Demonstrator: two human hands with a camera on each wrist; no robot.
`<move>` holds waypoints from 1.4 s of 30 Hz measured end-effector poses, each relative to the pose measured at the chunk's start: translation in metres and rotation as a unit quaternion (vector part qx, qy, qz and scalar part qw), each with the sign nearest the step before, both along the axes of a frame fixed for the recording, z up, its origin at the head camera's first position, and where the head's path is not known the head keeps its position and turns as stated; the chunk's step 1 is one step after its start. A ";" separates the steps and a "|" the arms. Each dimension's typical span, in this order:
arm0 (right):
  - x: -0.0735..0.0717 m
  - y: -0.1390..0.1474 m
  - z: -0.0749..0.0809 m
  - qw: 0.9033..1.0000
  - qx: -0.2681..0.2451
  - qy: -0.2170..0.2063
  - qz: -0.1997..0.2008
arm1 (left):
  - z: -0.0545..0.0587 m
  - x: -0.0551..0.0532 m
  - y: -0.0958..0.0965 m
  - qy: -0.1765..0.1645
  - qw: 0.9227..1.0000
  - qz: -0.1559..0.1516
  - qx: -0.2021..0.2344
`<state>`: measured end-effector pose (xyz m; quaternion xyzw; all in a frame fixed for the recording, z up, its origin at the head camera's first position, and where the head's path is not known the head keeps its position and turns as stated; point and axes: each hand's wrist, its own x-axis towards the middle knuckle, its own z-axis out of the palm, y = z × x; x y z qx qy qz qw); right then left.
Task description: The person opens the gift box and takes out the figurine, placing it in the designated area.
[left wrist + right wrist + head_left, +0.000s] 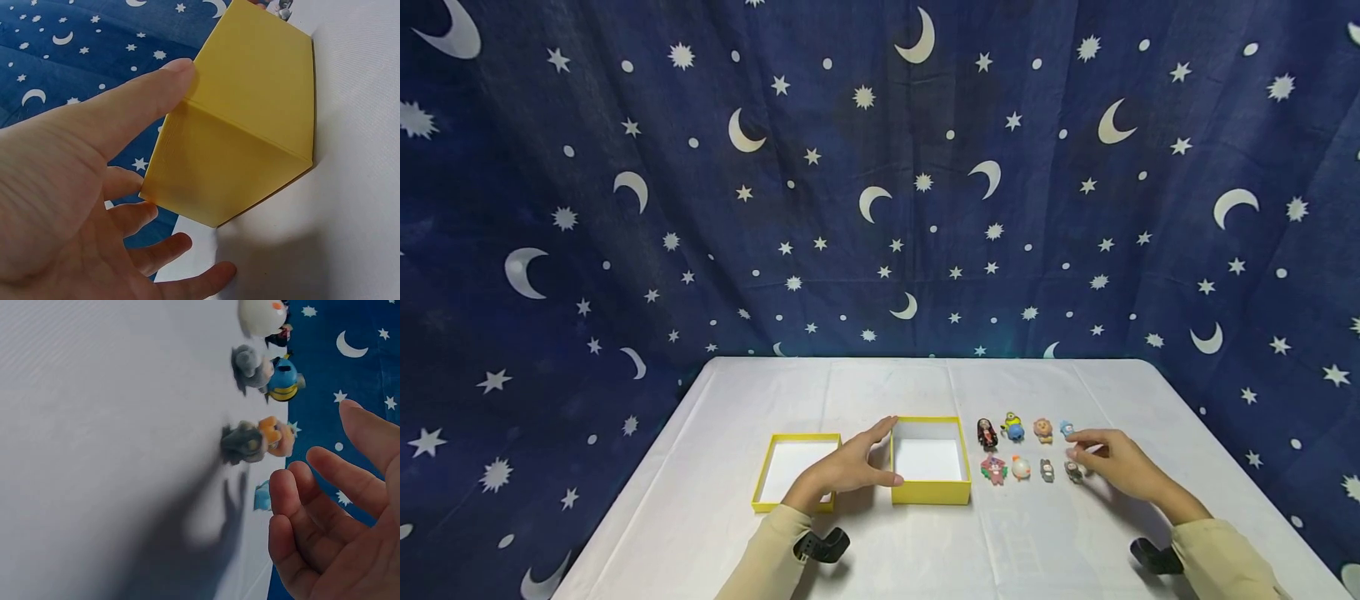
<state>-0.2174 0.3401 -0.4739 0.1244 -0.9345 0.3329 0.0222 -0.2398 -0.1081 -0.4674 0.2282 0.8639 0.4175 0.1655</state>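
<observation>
At the left wall of an open yellow box (pixel 931 493), white inside, my left hand (pixel 848 468) spreads its thumb and fingers. In the left wrist view the thumb tip touches the box's upper edge (pixel 250 81), while the other fingers reach along its side. My right hand (pixel 1123 467) hovers at the right end of two rows of small toy figures, its fingers loosely bent and nothing between them. Nearest to it are a light blue figure (pixel 1067 428) in the back row and a dark grey-brown figure (pixel 1073 472) in the front row.
The box's shallow yellow lid (pixel 806 437) lies left of it, partly behind my left hand. Other figures include a dark-haired doll (pixel 987 434), a yellow-and-blue figure (pixel 1013 428), an orange one (pixel 1042 430) and a white round one (pixel 1020 467). A starry curtain (pixel 880 183) hangs behind the white table.
</observation>
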 end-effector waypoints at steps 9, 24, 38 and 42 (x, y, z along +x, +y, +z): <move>-0.006 -0.011 0.011 1.000 0.010 -0.008 -0.020 | 0.000 0.000 0.000 0.004 1.000 -0.011 0.005; -0.016 -0.031 0.016 0.999 -0.037 0.025 0.003 | 0.004 -0.005 -0.003 0.037 0.998 -0.001 0.041; -0.024 -0.054 0.017 0.997 -0.073 0.029 0.019 | 0.006 -0.005 -0.009 0.111 0.988 0.082 0.070; -0.026 -0.062 0.018 0.997 -0.074 0.033 0.017 | 0.006 -0.005 -0.010 0.148 0.981 0.108 0.071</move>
